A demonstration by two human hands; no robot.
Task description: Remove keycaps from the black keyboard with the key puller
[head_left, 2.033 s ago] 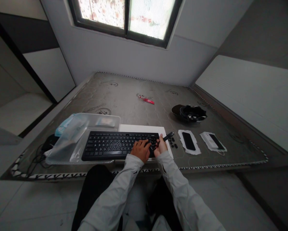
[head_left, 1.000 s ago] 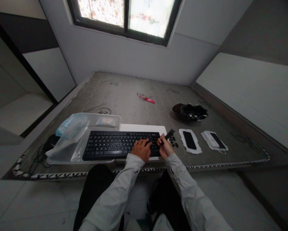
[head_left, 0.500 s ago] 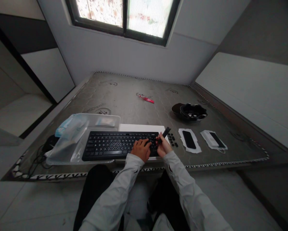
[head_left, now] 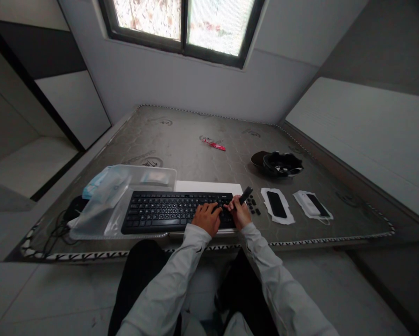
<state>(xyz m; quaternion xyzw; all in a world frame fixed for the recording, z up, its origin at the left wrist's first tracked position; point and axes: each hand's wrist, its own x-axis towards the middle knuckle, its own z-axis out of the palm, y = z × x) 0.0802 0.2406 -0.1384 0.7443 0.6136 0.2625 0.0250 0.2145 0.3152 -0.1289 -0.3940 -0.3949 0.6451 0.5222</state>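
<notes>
A black keyboard (head_left: 163, 212) lies lengthwise in front of me. My left hand (head_left: 207, 218) rests palm down on its right part, fingers spread over the keys and reaching toward the other hand. At the keyboard's right end, my right hand (head_left: 240, 212) is closed around a dark stick-like tool (head_left: 246, 194), whose upper end sticks up and to the right. The tool's lower end is hidden by the fingers, so its kind is unclear. Several small black loose keycaps (head_left: 253, 205) lie just right of my right hand. A white board or box (head_left: 209, 187) shows behind the keyboard.
Left of the keyboard is a clear plastic tray (head_left: 135, 175) with a plastic bag (head_left: 102, 193) and dark cables (head_left: 53, 233). To the right lie a phone (head_left: 276, 204) and another device (head_left: 314, 205) on white sheets. A black cap (head_left: 282, 164) and a red wrapper (head_left: 214, 144) lie farther back on the mattress (head_left: 181, 149).
The tool in my right hand has shifted slightly to the right, its upper end tilting a little. My left hand's fingers have moved slightly over the keys. The view has shifted a bit.
</notes>
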